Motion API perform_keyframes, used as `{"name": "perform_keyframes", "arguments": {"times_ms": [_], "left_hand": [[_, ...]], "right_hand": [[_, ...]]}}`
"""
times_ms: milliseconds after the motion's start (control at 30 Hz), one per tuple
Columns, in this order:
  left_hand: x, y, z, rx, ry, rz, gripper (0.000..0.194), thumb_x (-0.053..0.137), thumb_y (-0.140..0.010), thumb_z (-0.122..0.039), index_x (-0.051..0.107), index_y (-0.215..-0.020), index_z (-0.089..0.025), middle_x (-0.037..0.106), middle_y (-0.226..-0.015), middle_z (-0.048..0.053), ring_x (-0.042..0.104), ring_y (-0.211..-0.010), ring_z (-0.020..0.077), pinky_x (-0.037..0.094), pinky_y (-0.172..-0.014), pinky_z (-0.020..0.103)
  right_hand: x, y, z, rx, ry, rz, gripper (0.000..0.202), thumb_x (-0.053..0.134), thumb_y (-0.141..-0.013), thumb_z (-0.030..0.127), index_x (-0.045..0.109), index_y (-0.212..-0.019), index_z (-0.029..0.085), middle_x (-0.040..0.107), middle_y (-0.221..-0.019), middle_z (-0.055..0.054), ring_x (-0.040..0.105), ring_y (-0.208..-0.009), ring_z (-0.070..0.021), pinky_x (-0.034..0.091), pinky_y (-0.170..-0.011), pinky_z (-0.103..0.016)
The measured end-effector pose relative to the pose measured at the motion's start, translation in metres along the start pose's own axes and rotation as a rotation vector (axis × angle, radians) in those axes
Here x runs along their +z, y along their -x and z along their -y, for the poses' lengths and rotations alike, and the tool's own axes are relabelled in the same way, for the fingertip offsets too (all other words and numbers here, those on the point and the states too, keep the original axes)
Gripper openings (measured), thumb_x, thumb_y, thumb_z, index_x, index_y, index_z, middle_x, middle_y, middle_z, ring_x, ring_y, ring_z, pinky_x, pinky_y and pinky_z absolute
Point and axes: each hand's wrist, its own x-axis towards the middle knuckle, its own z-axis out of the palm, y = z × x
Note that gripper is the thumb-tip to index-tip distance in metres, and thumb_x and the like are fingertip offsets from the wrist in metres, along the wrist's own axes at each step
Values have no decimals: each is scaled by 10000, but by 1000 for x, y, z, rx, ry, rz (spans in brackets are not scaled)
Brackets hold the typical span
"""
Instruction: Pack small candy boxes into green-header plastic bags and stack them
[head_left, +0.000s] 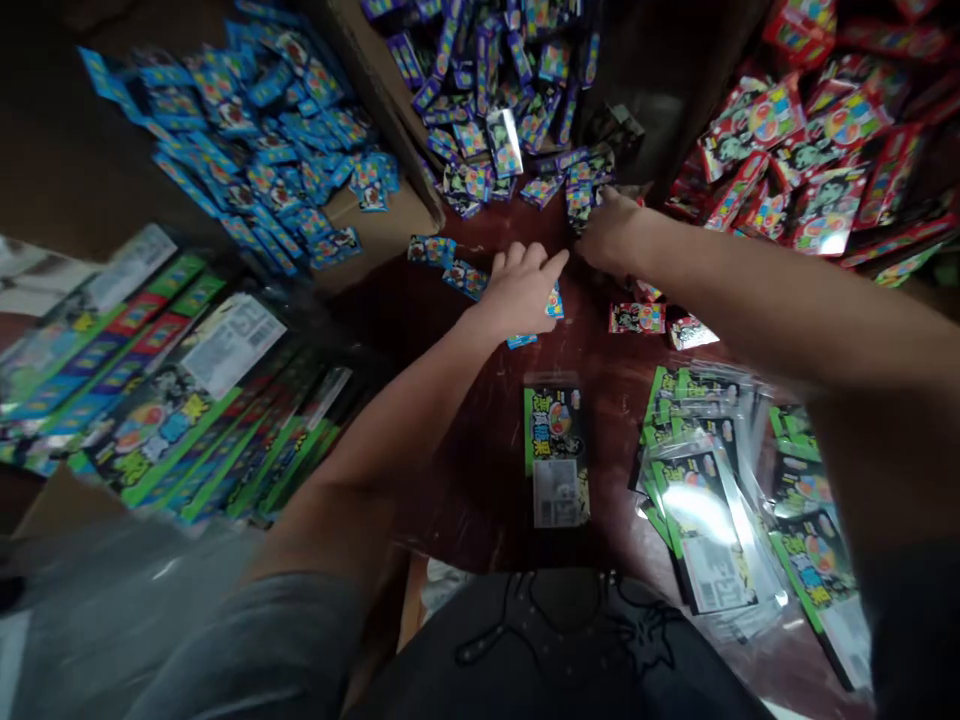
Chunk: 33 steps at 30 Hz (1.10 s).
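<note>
My left hand (525,288) is low over the table with its fingers apart. A small blue candy packet (555,302) shows from under it, and more blue packets (465,279) lie just beyond its wrist side. My right hand (611,235) reaches to the near edge of the purple candy packets (581,200), its fingers bent down among them. Its fingertips are hidden, so what they hold does not show. Below my hands, a flat black-and-green printed pouch (556,425) lies on the table. Red candy packets (637,318) rest under my right forearm.
Cardboard boxes hold heaps of blue packets (255,140), purple packets (487,80) and red packets (817,130). Clear-edged printed pouches (705,520) overlap on the right of the dark red table (465,450). At left stand stacked printed packs (187,400).
</note>
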Motion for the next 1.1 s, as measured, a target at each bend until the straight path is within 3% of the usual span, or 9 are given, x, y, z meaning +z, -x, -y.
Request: {"name": "perform_keyframes", "arguments": {"times_ms": [133, 267, 400, 500, 633, 733, 833, 933, 1100], "left_hand": [[-2, 49, -30, 136, 260, -212, 897, 834, -738, -167, 497, -1569, -202, 517, -1447, 151, 507, -1427, 399, 420, -1255, 570], [30, 106, -78, 303, 519, -158, 699, 791, -809, -189, 490, -1439, -214, 478, -1506, 147, 552, -1435, 298, 503, -1232, 445], [69, 148, -109, 272, 371, -60, 575, 847, -842, -316, 562, -1328, -199, 598, -1449, 163, 566, -1439, 363, 390, -1315, 617], [68, 169, -112, 192, 203, -40, 564, 894, -821, -384, 623, -1283, -210, 648, -1452, 160, 492, -1513, 429, 172, -1356, 746], [44, 164, -103, 124, 176, -75, 662, 962, -725, -587, 653, -1180, -218, 594, -1537, 183, 506, -1475, 447, 262, -1306, 752], [35, 118, -96, 26, 215, -197, 490, 820, -908, -499, 637, -1262, -213, 584, -1524, 163, 541, -1420, 377, 422, -1243, 625], [45, 55, -99, -44, 220, -226, 416, 638, -1012, -267, 603, -1419, -187, 582, -1462, 171, 544, -1400, 349, 457, -1224, 561], [62, 8, -116, -93, 211, -170, 516, 595, -981, -155, 606, -1495, -204, 559, -1450, 186, 569, -1348, 379, 487, -1185, 582], [73, -12, -135, -94, 145, -222, 414, 610, -1016, -317, 684, -1402, -186, 583, -1426, 217, 612, -1239, 447, 536, -1063, 662]], "right_hand": [[2, 11, -14, -4, -39, 25, 553, 576, -1048, 532, 712, -683, 139, 817, -1001, -120, 648, -1375, -318, 327, -1217, -681], [-10, 35, -25, -52, -83, -147, 517, 507, -1099, 483, 723, -774, 143, 821, -1054, -98, 672, -1320, -308, 428, -1139, -664], [-31, 101, -9, -18, -205, -470, 507, 250, -1135, 321, 712, -1168, 115, 779, -1278, -145, 666, -1337, -295, 488, -1116, -544], [-30, 162, 38, 230, -358, -463, 429, 388, -1083, 269, 556, -1442, 106, 730, -1366, -225, 756, -1152, -330, 605, -916, -464], [9, 229, 116, 367, -611, -201, 445, 384, -1083, 337, 529, -1433, 103, 809, -1067, -183, 776, -831, -310, 563, -679, -410], [44, 265, 142, 430, -738, -133, 477, 385, -1104, 507, 599, -1341, 152, 814, -988, -159, 770, -819, -310, 524, -662, -397], [76, 296, 113, 687, -775, -376, 537, 429, -1078, 654, 619, -1288, 198, 806, -1029, -136, 763, -865, -295, 527, -688, -391], [116, 326, 39, 974, -663, -600, 522, 455, -1079, 628, 593, -1318, 184, 770, -1114, -156, 740, -959, -297, 557, -782, -418], [188, 344, -92, 1124, -574, -491, 683, 639, -1030, 571, 539, -1451, 44, 627, -1428, -298, 632, -1281, -330, 522, -1017, -429]]}}
